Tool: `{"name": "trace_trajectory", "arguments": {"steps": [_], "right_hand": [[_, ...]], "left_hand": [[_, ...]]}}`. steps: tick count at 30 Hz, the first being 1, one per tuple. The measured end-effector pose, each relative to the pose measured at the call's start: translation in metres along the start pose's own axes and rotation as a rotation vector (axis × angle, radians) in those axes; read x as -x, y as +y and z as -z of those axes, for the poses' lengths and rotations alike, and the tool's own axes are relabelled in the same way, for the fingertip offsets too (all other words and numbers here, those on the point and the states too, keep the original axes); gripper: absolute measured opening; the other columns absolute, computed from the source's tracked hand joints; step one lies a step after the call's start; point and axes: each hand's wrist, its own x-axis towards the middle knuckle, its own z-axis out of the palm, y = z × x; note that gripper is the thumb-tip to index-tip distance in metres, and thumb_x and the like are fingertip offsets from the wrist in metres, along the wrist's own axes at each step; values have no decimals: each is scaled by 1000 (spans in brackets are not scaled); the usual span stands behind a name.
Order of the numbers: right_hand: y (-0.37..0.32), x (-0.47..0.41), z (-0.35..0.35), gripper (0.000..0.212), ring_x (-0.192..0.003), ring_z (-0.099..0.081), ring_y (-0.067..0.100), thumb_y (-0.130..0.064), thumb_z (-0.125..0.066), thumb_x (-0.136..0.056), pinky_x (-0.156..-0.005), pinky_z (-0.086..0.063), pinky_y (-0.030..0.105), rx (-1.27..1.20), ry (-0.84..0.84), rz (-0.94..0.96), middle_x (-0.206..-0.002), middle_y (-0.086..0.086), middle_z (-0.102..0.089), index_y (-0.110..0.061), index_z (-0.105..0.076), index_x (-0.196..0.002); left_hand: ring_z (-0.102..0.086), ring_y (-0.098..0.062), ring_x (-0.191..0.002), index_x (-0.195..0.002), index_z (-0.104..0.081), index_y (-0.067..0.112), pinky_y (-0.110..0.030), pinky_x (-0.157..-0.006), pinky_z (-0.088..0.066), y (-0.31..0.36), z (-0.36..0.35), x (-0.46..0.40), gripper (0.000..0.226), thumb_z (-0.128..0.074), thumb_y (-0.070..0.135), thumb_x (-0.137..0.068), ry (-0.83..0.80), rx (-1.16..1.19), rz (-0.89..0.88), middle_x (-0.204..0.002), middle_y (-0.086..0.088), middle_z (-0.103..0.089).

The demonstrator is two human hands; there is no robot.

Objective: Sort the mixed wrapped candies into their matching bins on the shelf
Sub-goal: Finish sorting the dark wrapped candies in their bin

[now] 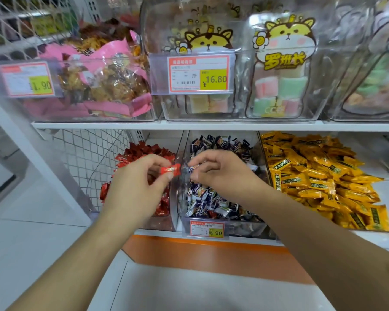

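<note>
Two hands up over the lower shelf's clear bins! The left hand [142, 176] pinches a glossy red candy [170, 170] between thumb and curled fingers, above the divider between the red-candy bin [166, 221] and the middle bin [247, 228]. The right hand [216, 171] curls over crinkly dark-and-white wrappers [211, 203]; whether it grips one I cannot tell. Shiny yellow pillow packs [319, 178] sit right.

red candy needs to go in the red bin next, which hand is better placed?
Left. The left hand already pinches the red candy and hovers over the red bin. The right hand is over the dark-wrapper bin.
</note>
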Motion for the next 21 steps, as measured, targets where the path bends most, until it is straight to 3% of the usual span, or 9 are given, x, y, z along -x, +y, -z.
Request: {"name": "trace_trajectory", "arguments": {"steps": [3, 7, 9, 10, 12, 16, 21], "right_hand": [[15, 1, -1, 24, -79, -71, 1, -10, -60, -100, -72, -62, 25, 299, -149, -33, -90, -11, -73, -28, -74, -96], [40, 2, 0, 26, -92, -67, -1, -8, -62, -96, -87, -58, 26, 631, -321, -56, -100, -14, -74, -28, -78, -105], [43, 0, 3, 29, -95, -66, 0, -8, -66, -94, -83, -54, 17, 700, -332, -68, -106, -13, -75, -30, -79, -109], [45, -2, 4, 31, -95, -66, 1, -9, -68, -93, -81, -52, 14, 733, -334, -67, -109, -13, -75, -32, -79, -110], [48, -6, 4, 37, -99, -66, 6, -7, -68, -90, -84, -55, 19, 797, -336, -68, -114, -13, -73, -36, -78, -111], [51, -10, 8, 55, -108, -64, 18, -1, -60, -82, -90, -60, 39, 934, -299, -90, -125, -7, -67, -41, -74, -117], [41, -7, 22, 51, -120, -61, 20, -4, -59, -87, -103, -51, 35, 1088, -299, -53, -130, -12, -68, -41, -75, -119]], "left_hand": [[-62, -7, -108, -119, -68, 34, -21, -91, -41, -13, 10, -1, 32, -75, 22, -90, 30, -195, -30, -113, 18, -67], [-47, 5, -128, -135, -62, 36, -20, -114, -33, -3, -2, 9, 43, -72, 30, -94, -167, -164, -253, -136, 27, -55], [-38, 9, -135, -139, -60, 35, -15, -119, -24, -1, -17, 13, 46, -72, 31, -94, -272, -182, -342, -139, 29, -52], [-34, 7, -140, -139, -61, 34, -20, -122, -24, -3, -22, 14, 48, -73, 29, -93, -290, -219, -371, -140, 27, -53], [-33, 1, -143, -138, -62, 33, -33, -121, -32, -9, -28, 12, 50, -74, 23, -90, -286, -284, -378, -138, 24, -57], [-29, 1, -141, -135, -62, 34, -31, -116, -30, -10, -28, 10, 51, -70, 15, -88, -286, -278, -359, -134, 26, -56], [-26, 4, -141, -134, -62, 36, -26, -110, -22, -11, -29, 11, 49, -70, 16, -89, -288, -261, -348, -133, 28, -55]]}}
